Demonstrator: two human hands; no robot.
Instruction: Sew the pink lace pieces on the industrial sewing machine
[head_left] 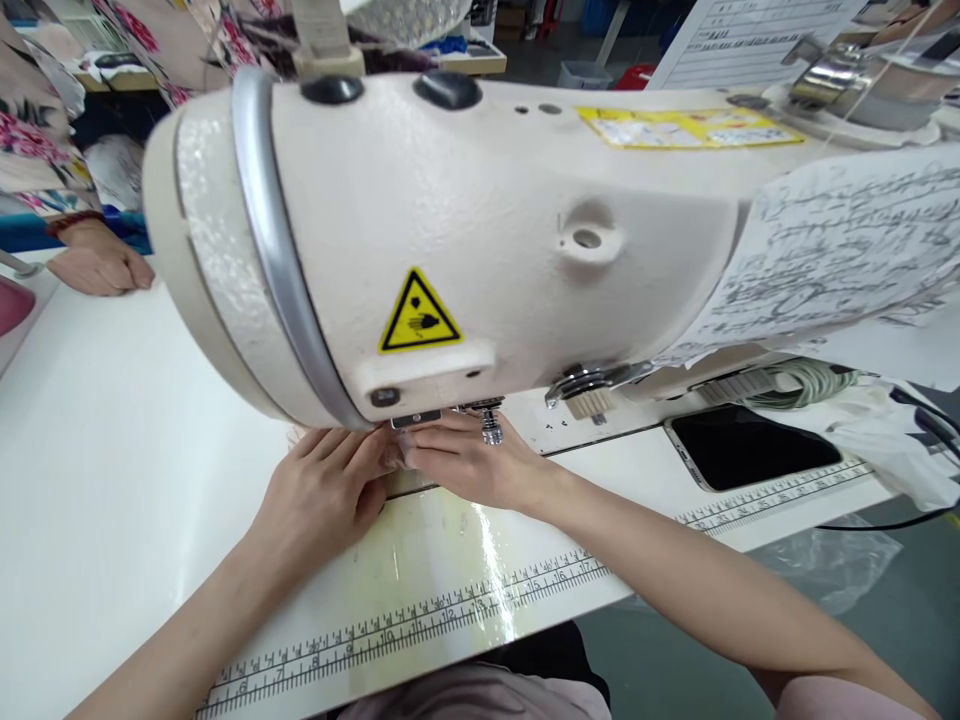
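Observation:
A sewing machine [510, 230] with a white head spans the view and hides its needle area. Under its left end, a small piece of thin, pale pink fabric [393, 455] shows between my hands. My left hand [322, 485] is closed on the fabric's left side, with the fingers bent and the fingertips partly hidden by the machine. From the right, my right hand [472, 462] grips the same fabric, its fingers pressed together beneath the machine head. How far the fabric runs underneath is hidden.
A phone [750, 447] lies on the white table [112, 480] to the right, near a coil of pale cord [802, 385]. A printed ruler strip [420, 620] follows the front edge. Across the table rests another person's hand [101, 262]. Papers [832, 250] cover the machine's right side.

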